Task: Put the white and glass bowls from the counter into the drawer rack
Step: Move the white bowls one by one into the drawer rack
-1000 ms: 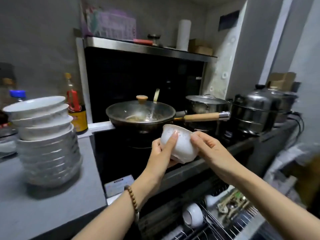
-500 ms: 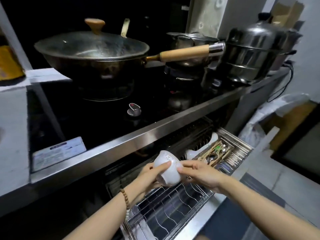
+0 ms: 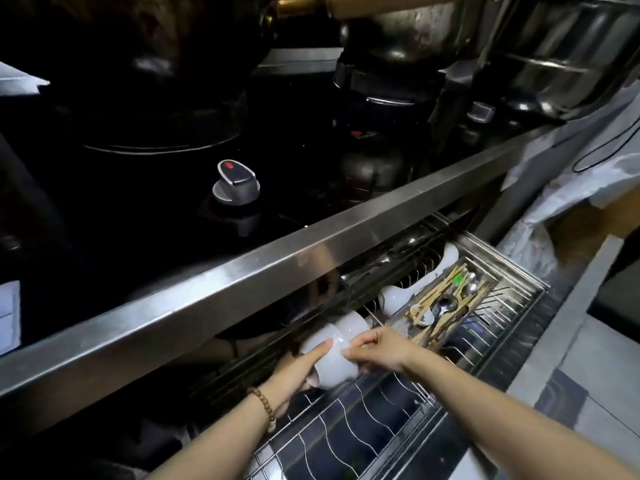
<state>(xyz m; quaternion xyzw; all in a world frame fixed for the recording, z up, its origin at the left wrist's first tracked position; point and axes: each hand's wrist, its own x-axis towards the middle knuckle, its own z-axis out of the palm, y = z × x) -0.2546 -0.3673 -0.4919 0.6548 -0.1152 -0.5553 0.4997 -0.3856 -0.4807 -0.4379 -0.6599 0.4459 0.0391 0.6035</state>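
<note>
Below a steel-edged black cooktop, an open wire drawer rack already holds two white bowls at the back. Left hand and right hand both grip a white ceramic bowl, tipped on its side, just above the rack's far left; not yet released, counter bowls out of view

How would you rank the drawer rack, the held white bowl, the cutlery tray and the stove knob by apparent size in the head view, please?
1. Drawer rack, by far the largest.
2. Cutlery tray.
3. White bowl, in both hands; close to the tray, and it is nearer the camera, so this order is unsure.
4. Stove knob, smallest.
</note>
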